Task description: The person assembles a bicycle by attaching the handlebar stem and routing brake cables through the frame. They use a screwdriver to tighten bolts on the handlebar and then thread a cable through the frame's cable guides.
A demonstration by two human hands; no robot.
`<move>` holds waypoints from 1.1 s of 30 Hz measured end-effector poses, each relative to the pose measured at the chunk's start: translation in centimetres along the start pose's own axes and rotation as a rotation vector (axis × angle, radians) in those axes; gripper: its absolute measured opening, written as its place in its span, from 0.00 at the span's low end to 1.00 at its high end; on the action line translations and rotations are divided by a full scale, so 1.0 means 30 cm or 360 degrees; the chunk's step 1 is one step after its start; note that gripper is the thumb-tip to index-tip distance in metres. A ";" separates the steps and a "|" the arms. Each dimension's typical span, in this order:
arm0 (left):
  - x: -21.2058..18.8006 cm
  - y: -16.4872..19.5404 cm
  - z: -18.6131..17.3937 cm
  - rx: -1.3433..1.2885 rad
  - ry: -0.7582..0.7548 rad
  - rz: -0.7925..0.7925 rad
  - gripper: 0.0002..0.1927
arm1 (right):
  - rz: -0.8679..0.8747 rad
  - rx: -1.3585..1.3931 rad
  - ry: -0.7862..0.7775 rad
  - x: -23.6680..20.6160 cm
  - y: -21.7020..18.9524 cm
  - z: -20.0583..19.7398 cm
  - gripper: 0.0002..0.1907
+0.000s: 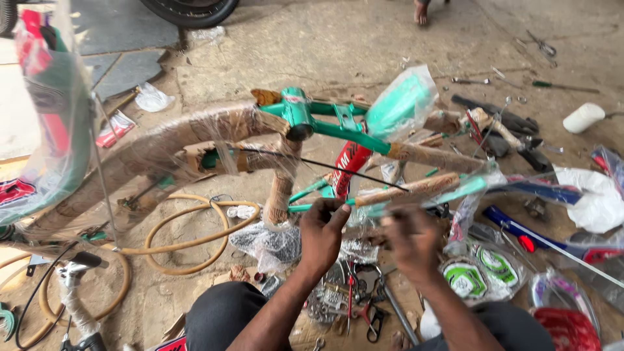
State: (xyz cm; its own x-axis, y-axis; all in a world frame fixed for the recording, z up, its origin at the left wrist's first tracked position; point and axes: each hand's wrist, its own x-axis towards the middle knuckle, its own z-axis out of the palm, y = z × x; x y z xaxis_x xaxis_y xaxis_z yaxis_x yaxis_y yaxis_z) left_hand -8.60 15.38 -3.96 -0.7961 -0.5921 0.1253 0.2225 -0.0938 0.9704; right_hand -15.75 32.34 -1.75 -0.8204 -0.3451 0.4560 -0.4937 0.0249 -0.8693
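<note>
Gripping clear plastic wrap at mid-scene, the left hand pinches it with fingers together; the right hand is blurred (grip cannot be told) and touches the same wrap. The wrap covers a lower tube of the green frame, just beyond both hands. Pliers lie near, below the hands.

light: soft, even daylight | shadows: faint | blur: right hand motion-smeared | edges: slightly distorted
</note>
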 end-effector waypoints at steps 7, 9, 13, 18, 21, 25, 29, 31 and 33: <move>0.159 0.221 0.057 0.0793 0.0199 0.0898 0.19 | -0.0133 0.0820 0.0262 0.443 -0.169 -0.117 0.07; 0.165 0.272 0.064 0.1000 0.0119 0.0667 0.23 | 0.0040 0.0857 0.0278 0.529 -0.160 -0.111 0.05; 0.142 0.358 0.042 0.0841 -0.0266 0.0453 0.19 | 0.0362 0.0764 0.0018 0.614 -0.125 -0.101 0.12; 0.146 0.472 0.087 0.0782 -0.0188 0.0822 0.13 | 0.0398 0.1232 -0.0184 0.627 -0.081 -0.078 0.15; 0.227 0.516 0.189 0.0779 0.0049 0.1096 0.16 | 0.0364 0.1318 -0.0200 0.618 -0.060 -0.067 0.12; 0.339 0.498 0.272 0.1025 0.0032 0.1069 0.17 | 0.0411 0.1270 -0.0115 0.606 -0.048 -0.068 0.12; 0.353 0.435 0.283 0.1135 -0.0019 0.0994 0.14 | 0.0572 0.1251 -0.0081 0.599 -0.037 -0.070 0.13; 0.349 0.419 0.280 0.1135 0.0008 0.1023 0.14 | 0.0603 0.1262 -0.0109 0.599 -0.029 -0.068 0.13; 0.345 0.417 0.277 0.1136 0.0023 0.1060 0.13 | 0.0613 0.1297 -0.0147 0.600 -0.020 -0.068 0.13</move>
State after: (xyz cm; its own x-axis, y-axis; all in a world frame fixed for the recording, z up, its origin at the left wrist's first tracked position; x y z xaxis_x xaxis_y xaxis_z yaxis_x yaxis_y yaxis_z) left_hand -18.75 14.72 11.19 -0.6227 -0.3584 0.6956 0.2277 0.7675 0.5992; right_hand -30.82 28.02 7.36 -0.8426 -0.5253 0.1190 0.1965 -0.5056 -0.8401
